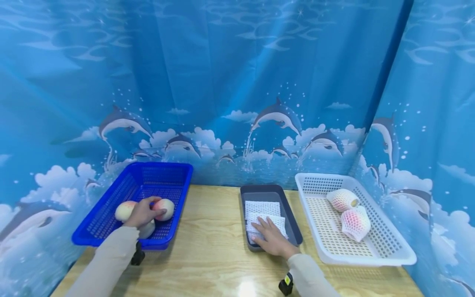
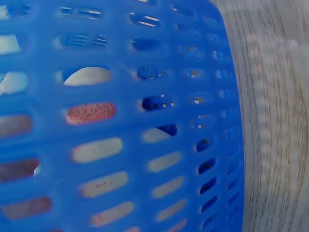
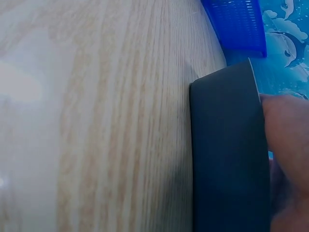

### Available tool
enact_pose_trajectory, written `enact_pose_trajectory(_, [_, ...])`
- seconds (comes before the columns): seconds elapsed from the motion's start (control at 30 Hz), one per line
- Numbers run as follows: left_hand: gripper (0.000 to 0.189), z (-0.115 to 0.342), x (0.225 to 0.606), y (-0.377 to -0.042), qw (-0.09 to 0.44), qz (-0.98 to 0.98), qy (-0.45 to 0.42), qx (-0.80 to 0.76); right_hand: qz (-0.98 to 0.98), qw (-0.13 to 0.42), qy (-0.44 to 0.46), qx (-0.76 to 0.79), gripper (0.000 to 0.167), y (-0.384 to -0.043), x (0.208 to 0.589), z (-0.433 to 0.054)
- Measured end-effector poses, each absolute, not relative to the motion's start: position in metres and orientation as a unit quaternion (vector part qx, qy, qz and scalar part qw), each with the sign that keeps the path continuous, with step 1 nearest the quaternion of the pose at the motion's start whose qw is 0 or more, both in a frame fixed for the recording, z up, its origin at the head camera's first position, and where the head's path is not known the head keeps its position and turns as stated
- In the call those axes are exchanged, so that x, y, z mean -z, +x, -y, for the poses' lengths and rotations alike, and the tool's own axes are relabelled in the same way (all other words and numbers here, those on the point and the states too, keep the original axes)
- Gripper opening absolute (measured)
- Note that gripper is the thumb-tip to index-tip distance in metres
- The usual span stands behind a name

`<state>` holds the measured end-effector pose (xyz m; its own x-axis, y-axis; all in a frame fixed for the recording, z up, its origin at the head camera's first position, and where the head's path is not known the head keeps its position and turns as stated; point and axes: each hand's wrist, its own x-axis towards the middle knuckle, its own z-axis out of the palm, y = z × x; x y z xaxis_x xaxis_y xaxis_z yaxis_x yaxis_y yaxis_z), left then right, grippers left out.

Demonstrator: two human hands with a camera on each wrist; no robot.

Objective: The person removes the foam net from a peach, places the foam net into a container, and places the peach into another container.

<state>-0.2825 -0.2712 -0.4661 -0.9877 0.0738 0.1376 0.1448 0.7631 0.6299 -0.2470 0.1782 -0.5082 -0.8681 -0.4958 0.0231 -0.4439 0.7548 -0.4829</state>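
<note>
In the head view, my left hand (image 1: 142, 213) reaches into the blue basket (image 1: 182, 202). Its thumb and fingers are round a pale pink peach (image 1: 165, 208). Another peach (image 1: 124, 211) lies to the left of the hand, and a third (image 1: 147, 229) is partly hidden under it. Through the basket's slots, the left wrist view shows bits of peach (image 2: 99, 149). My right hand (image 1: 273, 239) rests with spread fingers on white foam net sleeves (image 1: 262, 207) in the dark grey tray (image 1: 293, 225). The right wrist view shows the tray's outer wall (image 3: 229, 150) beside part of that hand (image 3: 289, 140).
A white basket (image 1: 315, 231) at the right holds two peaches in foam nets, one behind (image 1: 342, 200) and one nearer (image 1: 355, 223). Wooden tabletop (image 1: 211, 231) runs between the blue basket and the tray. A dolphin-print curtain (image 1: 222, 82) hangs behind.
</note>
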Motion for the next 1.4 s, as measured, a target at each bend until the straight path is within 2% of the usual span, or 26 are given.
enact_pose_trajectory(0.3, [0.054,0.269,0.461,-0.278,0.050,0.935,-0.062,0.346,-0.925,0.018,-0.255,0.282,0.050,-0.247,0.507,-0.180])
enact_pose_trajectory(0.77, [0.061,0.270,0.451,-0.276,0.048,0.919,-0.062,0.387,-0.885,0.002,-0.211,0.415,0.050,-0.252,0.463,-0.198])
enact_pose_trajectory(1.07, [0.069,0.253,0.423,-0.269,0.026,0.909,-0.071,0.410,-0.875,-0.009,-0.163,0.456,0.052,-0.251,0.433,-0.230])
enact_pose_trajectory(1.27, [0.076,0.234,0.409,-0.263,-0.007,0.908,-0.055,0.415,-0.877,-0.046,-0.146,0.456,0.055,-0.254,0.424,-0.260])
enact_pose_trajectory(1.4, [0.073,0.219,0.404,-0.259,0.016,0.916,-0.084,0.393,-0.883,-0.073,-0.138,0.443,0.053,-0.255,0.420,-0.281])
